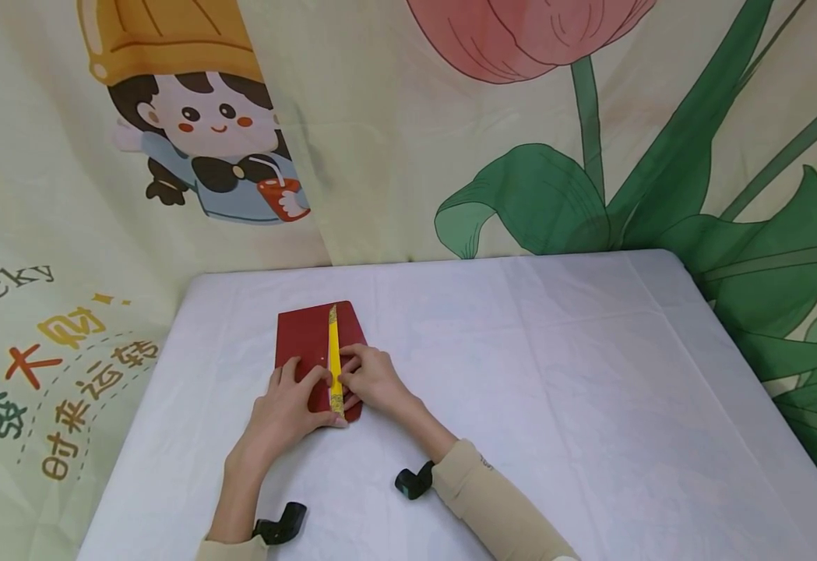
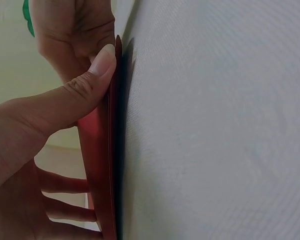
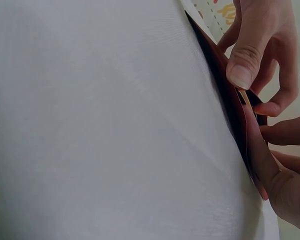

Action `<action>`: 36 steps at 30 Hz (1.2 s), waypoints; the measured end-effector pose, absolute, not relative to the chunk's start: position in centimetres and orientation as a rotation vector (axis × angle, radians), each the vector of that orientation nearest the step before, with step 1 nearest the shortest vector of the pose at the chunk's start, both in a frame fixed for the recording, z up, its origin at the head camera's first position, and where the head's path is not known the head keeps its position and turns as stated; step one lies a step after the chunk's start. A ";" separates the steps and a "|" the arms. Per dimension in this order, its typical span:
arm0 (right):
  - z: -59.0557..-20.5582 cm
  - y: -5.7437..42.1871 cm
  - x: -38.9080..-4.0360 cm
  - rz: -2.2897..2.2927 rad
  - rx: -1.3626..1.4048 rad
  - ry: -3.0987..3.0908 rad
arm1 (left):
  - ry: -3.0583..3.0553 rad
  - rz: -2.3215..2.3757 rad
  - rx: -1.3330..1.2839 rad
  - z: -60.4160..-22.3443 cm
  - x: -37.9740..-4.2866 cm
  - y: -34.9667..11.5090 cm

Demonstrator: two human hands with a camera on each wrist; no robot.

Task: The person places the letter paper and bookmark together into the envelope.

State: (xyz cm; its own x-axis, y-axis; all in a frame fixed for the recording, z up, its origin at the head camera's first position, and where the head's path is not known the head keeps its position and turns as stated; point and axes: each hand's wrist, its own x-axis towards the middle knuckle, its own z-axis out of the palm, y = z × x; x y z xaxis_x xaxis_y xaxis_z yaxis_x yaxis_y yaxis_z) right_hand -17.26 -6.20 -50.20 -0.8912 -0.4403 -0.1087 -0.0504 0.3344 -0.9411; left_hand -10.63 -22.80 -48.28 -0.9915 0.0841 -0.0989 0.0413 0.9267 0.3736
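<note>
A dark red booklet (image 1: 303,333) lies on the table, slightly tilted to the left in the head view. A narrow yellow strip (image 1: 334,335) with patterned ends runs lengthwise between its red parts. My left hand (image 1: 283,413) holds the booklet from the left: the index fingertip is at the strip's left side, the thumb (image 2: 85,90) at the near edge. From the right, my right hand (image 1: 378,382) grips the red part beside the strip with bent fingers. In the right wrist view, a thin yellowish edge (image 3: 246,97) shows between the two hands.
A white cloth (image 1: 520,374) covers the table under the booklet. Behind it hangs a printed backdrop (image 1: 380,156) with a cartoon figure, a pink flower and green leaves. Black wrist cameras (image 1: 282,523) sit by both cuffs.
</note>
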 end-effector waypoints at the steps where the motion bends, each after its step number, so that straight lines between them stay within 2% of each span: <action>1: -50.2 -6.3 -17.3 -1.565 -0.444 2.277 | 2.972 0.575 0.098 -48.3 -10.6 -22.8; 36: -50.7 -7.0 -17.7 -1.686 -0.358 1.986 | 2.930 0.594 0.094 -47.7 -10.5 -22.9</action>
